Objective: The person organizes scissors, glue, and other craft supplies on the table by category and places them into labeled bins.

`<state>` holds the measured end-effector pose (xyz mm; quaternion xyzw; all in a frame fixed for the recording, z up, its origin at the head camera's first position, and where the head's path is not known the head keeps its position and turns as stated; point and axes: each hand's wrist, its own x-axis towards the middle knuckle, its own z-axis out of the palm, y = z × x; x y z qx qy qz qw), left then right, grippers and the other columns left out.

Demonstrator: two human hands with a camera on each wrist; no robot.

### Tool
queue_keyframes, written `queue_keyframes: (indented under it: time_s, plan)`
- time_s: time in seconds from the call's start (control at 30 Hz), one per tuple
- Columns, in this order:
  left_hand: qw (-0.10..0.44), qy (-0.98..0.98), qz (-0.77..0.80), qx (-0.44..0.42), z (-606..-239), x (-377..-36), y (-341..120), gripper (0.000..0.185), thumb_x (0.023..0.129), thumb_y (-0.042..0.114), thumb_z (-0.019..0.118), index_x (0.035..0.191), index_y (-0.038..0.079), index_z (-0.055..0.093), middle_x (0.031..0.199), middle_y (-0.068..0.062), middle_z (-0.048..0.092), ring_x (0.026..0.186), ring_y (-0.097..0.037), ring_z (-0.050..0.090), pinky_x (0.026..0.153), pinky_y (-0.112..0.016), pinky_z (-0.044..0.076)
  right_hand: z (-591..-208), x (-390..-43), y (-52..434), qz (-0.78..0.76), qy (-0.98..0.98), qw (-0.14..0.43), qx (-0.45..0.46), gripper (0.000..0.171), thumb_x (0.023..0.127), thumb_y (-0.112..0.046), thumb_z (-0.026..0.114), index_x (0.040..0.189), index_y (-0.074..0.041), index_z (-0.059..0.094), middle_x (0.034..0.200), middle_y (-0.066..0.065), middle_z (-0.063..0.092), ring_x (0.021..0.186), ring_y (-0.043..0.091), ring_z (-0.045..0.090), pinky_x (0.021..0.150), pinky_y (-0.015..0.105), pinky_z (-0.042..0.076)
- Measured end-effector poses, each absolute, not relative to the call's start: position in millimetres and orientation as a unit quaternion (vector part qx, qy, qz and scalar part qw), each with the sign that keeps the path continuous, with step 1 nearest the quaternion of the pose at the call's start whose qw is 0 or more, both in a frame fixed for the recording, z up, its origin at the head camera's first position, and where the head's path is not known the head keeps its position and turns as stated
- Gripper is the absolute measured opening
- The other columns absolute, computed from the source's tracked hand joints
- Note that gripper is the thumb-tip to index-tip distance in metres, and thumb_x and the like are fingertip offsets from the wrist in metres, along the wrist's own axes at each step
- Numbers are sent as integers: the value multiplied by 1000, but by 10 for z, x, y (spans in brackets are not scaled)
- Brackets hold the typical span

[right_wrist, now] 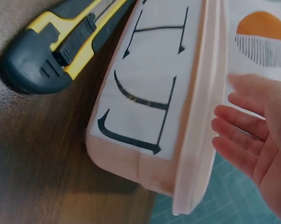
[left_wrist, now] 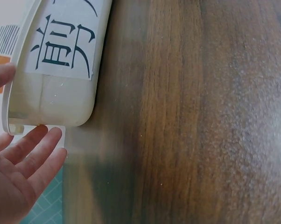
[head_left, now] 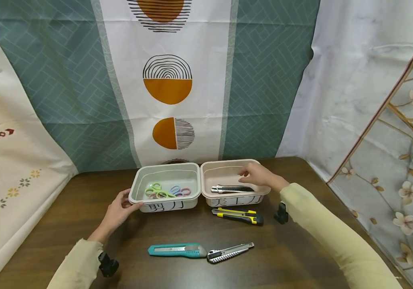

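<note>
My left hand [head_left: 119, 209] is at the left end of a pale green bin [head_left: 145, 204], its thumb at the front rim and its fairly straight fingers [left_wrist: 40, 149] beside the end wall. Several scissors [head_left: 161, 192] with coloured handles lie in that bin. Over the adjoining pink bin [head_left: 206, 176], my right hand [head_left: 258, 176] hovers with nothing held, fingers loosely bent. Inside the pink bin, a silver-and-black utility knife [head_left: 231, 189] lies along the front wall. A yellow-and-black utility knife [head_left: 237, 215] rests on the table just in front of it.
Nearer on the wooden table [head_left: 177, 277] lie a teal utility knife [head_left: 177, 250] and a silver utility knife [head_left: 229, 253], end to end. Both bins carry white front labels with black characters. A patterned curtain [head_left: 206, 100] hangs close behind them, with more cloth at both sides.
</note>
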<state>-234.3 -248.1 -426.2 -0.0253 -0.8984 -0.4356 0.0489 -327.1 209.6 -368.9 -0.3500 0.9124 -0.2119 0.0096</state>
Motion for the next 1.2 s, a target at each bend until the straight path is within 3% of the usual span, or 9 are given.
queue_keyframes:
  time_s: [0.17,0.4,0.6,0.97,1.2]
  plan:
    - [50,-898,-437,-21,-4262,-2343,-2474,73,84,35,64,136,-2,29,116,-25,54,98,-29,56,72,-28,46,-3596,-3104,2081,-217,907,-8,-360,31,83,-27,66,102,-2,68,100,11,66,87,20,61,75,34,49]
    - [50,-899,-434,-20,-4251,-2347,-2469,72,84,34,65,135,-2,29,115,-25,55,98,-29,56,71,-26,46,-3498,-2857,2080,-253,905,19,-341,44,81,-33,67,113,-3,62,106,9,64,95,24,59,78,37,48]
    - [49,-898,-437,-21,-4259,-2343,-2470,73,84,34,64,136,-2,28,117,-26,54,99,-30,56,70,-24,46,-3485,-2671,2099,-253,903,23,-346,43,80,-37,67,109,-5,64,100,2,63,92,24,58,78,39,48]
    - [48,-898,-438,-16,-4251,-2328,-2463,72,84,33,64,135,-3,28,120,-28,51,100,-32,55,74,-31,48,-3796,-2397,2182,-268,892,46,-362,50,78,-34,71,113,-1,60,101,8,64,90,23,60,76,40,49]
    - [47,-898,-437,-14,-4262,-2331,-2465,73,84,33,64,135,-3,28,121,-29,50,100,-33,55,74,-32,49,-3978,-2351,2243,-248,897,19,-365,53,75,-39,72,112,-3,61,106,8,65,91,22,62,78,36,48]
